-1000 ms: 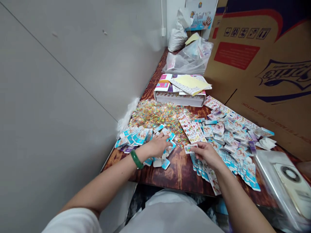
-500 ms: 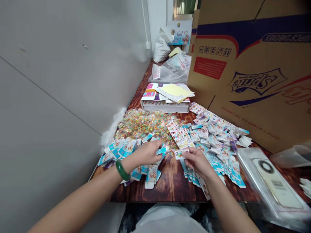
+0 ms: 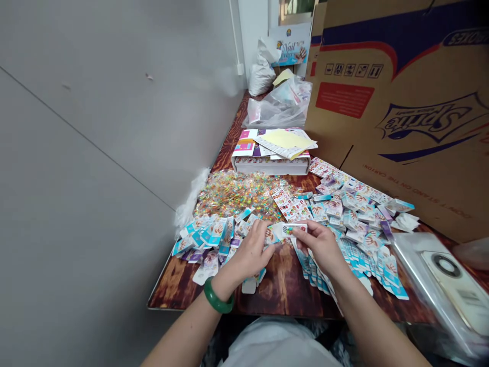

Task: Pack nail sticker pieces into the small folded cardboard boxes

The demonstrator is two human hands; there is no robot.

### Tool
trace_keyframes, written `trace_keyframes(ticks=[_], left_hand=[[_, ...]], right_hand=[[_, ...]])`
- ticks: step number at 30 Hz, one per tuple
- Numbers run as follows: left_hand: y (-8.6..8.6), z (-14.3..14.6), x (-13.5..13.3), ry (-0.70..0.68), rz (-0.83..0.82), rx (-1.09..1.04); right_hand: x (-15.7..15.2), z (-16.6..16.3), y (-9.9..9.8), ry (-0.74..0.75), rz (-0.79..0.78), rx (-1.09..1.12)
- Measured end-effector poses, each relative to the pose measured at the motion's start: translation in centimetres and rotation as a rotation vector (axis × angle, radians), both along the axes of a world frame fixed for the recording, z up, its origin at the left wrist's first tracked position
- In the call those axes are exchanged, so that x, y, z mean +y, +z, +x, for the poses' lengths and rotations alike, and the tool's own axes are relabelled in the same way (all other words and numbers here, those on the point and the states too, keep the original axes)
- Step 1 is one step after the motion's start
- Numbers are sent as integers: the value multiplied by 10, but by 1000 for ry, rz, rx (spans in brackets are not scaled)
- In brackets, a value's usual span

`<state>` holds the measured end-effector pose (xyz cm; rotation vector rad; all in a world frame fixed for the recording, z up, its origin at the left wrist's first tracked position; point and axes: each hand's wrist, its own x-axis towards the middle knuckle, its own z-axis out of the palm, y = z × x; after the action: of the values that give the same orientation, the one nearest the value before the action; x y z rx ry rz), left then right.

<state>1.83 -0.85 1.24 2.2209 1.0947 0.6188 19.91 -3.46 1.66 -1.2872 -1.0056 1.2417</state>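
My left hand (image 3: 252, 250), with a green bangle (image 3: 218, 296) at its wrist, grips a small light-blue printed box (image 3: 272, 233). My right hand (image 3: 320, 245) pinches a small sticker card (image 3: 293, 230) with a checkered patch and coloured marks. The card's left end meets the box's right end; whether it is inside cannot be made out. Behind my hands spreads a heap of small clear packets with orange and green bits (image 3: 240, 196). Small printed boxes (image 3: 214, 232) lie to the left, and more boxes (image 3: 357, 209) are piled to the right.
A sticker sheet (image 3: 290, 206) lies beside the packets. Farther back stands an open white box (image 3: 271, 167) with papers on top. A large cardboard carton (image 3: 351, 132) borders the right side, a grey wall (image 3: 95, 153) the left. A phone (image 3: 454, 285) rests on plastic sleeves at the right.
My left hand has brought the blue box rightward, up to the card in my right hand. The two now meet. The camera view has shifted slightly left.
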Motion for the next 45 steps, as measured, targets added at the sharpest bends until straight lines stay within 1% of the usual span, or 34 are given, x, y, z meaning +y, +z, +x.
trace_keyframes(ticks=[3, 5, 7, 11, 13, 16, 18, 22, 25, 27, 29, 30, 33, 34, 35, 37, 39, 43, 45], left_hand=[[-2, -1, -1, -18, 18, 4], [-2, -1, -1, -28, 2, 6], [1, 0, -2, -42, -40, 1], [5, 0, -4, -64, -115, -11], [3, 0, -5, -57, -119, -18], [-4, 0, -4, -43, -110, -41], [-7, 1, -4, -39, -101, -57], [-9, 2, -1, -5, -87, -79], [-9, 2, 0, 0, -103, -75], [-8, 3, -1, -5, -123, -69], [-9, 3, -1, 7, -142, -81], [-9, 3, -2, 18, -154, -95], [-8, 1, -1, 48, -186, -153], [-8, 0, -1, 48, -194, -178], [-7, -1, -1, 38, -206, -204], [-4, -2, 0, 11, -260, -261], [-1, -4, 2, 17, -371, -322], [2, -9, 9, 126, -655, -436], [2, -11, 11, 129, -765, -456]], right_hand=[[2, 0, -1, -9, 47, -187], [3, -1, -1, 4, 62, -231], [4, -2, 1, 45, 29, -205], [8, -3, -1, 168, -104, -104], [11, -4, -5, 145, -98, -105], [12, -9, -12, 42, -32, -155], [12, -12, -14, 46, -24, -188], [11, -15, -10, 188, -38, -196], [12, -13, -9, 352, -81, -200], [14, -12, -11, 425, -106, -233], [16, -13, -11, 402, -65, -311], [17, -13, -10, 347, -17, -376], [18, -13, -6, 116, 124, -600], [18, -13, -5, 86, 134, -640], [17, -12, -3, 104, 124, -654], [17, -9, -1, 223, 84, -648], [16, -7, 2, 314, 87, -690], [14, -6, 12, 308, 202, -869], [13, -7, 16, 318, 236, -925]])
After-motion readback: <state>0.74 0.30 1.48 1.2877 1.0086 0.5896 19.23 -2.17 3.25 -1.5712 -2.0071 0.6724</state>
